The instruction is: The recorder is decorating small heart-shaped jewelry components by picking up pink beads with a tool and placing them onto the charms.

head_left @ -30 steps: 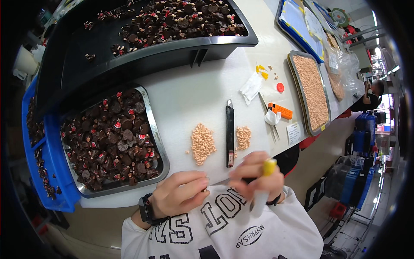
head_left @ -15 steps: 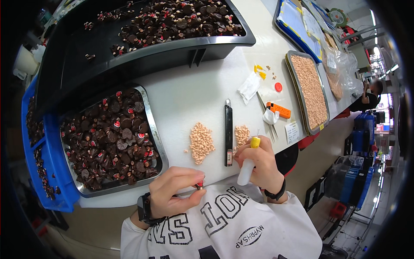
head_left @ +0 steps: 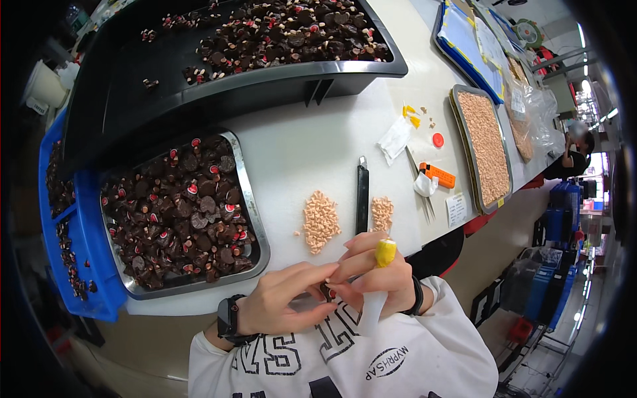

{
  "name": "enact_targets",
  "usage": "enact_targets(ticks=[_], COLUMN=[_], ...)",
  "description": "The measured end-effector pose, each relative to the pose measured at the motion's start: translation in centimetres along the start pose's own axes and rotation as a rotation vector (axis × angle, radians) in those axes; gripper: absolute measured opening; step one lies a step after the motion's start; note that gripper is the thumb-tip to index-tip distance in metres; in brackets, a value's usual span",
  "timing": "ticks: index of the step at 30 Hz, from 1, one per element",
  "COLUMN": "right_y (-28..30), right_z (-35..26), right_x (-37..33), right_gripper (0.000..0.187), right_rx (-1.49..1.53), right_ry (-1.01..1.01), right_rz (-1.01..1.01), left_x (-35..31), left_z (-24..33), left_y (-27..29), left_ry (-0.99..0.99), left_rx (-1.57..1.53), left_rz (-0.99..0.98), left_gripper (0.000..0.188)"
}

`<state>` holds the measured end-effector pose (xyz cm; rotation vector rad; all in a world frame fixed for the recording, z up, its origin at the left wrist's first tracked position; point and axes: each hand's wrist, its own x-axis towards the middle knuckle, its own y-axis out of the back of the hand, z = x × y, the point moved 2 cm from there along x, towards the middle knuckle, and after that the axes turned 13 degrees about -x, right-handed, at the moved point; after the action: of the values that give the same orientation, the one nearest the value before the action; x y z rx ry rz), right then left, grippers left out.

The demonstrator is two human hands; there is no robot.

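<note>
My left hand [head_left: 282,302] is closed, pinching a small dark brown piece [head_left: 328,292] with a bit of red, close to my shirt. Its fingertips meet those of my right hand [head_left: 391,278], which bends round a white squeeze bottle [head_left: 373,310] with a yellow tip [head_left: 385,252]. The right fingertips reach the small piece, though what they pinch is hidden. Just beyond the hands lie a heap of pale beige bits [head_left: 321,222], a black utility knife [head_left: 362,196] and a smaller beige heap [head_left: 381,213].
Dark pieces with red spots fill a metal tray [head_left: 257,229] at left, beside a blue crate [head_left: 99,278]. A big black bin [head_left: 265,85] stands behind. To the right are tweezers [head_left: 428,207], an orange lighter-like object [head_left: 438,176], a red cap [head_left: 438,140] and a tray of beige bits [head_left: 484,149].
My right hand has moved left with the squeeze bottle and now meets my left hand at the small piece. The bottle's yellow tip has swung lower and toward me.
</note>
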<state>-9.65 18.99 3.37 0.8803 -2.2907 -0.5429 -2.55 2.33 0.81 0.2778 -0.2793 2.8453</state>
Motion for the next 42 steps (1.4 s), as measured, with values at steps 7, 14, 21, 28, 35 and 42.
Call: enact_targets(ticks=[7, 14, 21, 28, 35, 42], right_y=[0.0, -0.2, 0.4, 0.9, 0.2, -0.7], right_z=[0.1, 0.2, 0.2, -0.4, 0.0, 0.4], right_x=[0.1, -0.2, 0.1, 0.0, 0.0, -0.1], right_gripper=[0.038, 0.040, 0.043, 0.030, 0.036, 0.025], right_rx=[-0.190, -0.251, -0.187, -0.082, -0.080, -0.052], right_ry=[0.113, 0.147, 0.105, 0.144, 0.097, 0.050], right_rz=[0.034, 0.110, 0.075, 0.092, 0.052, 0.054], left_x=[-0.2, -0.4, -0.7, -1.2, -0.3, -0.3], left_z=[0.0, 0.0, 0.0, -0.4, 0.4, 0.0], left_y=[0.2, 0.6, 0.5, 1.2, 1.0, 0.6], left_ry=[0.093, 0.208, 0.220, -0.191, -0.182, -0.198], left_rx=[-0.119, -0.391, -0.416, -0.141, 0.034, 0.167], left_rz=[-0.002, -0.162, -0.112, 0.324, 0.234, 0.270], left_gripper=[0.065, 0.081, 0.074, 0.036, 0.037, 0.038])
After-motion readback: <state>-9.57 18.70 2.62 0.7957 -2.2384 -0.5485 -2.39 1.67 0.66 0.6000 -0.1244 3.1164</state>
